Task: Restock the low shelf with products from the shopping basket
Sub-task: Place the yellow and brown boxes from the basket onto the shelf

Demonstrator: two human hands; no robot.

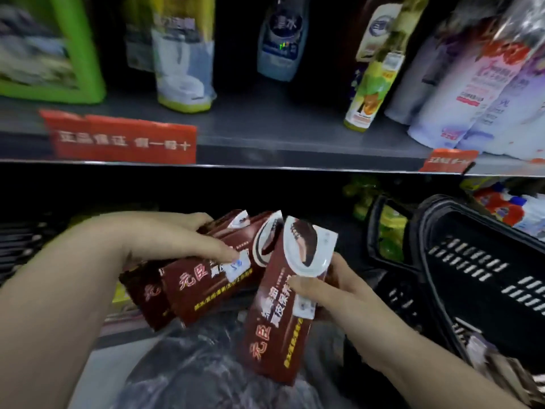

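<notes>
Head view: left hand (177, 240) clamps stacked maroon packets (203, 287), right hand (333, 293) pinches another packet (283, 314); square them up, then slide into the dark low shelf (177, 190).

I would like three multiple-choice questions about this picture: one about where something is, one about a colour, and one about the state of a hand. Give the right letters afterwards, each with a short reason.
1. Where is the black shopping basket?
A. To the right of the hands
B. On the upper shelf
C. To the left of the hands

2. What main colour are the packets in the hands?
A. Green
B. Dark red
C. Blue

3. What is the right hand doing?
A. Resting empty and open
B. Gripping the basket handle
C. Holding one packet apart from the rest

Answers:
1. A, the basket sits at the right edge, beside the right hand.
2. B, the wrappers are dark red with light lettering.
3. C, its thumb presses on a single packet, while the left hand holds a stack of others.
</notes>
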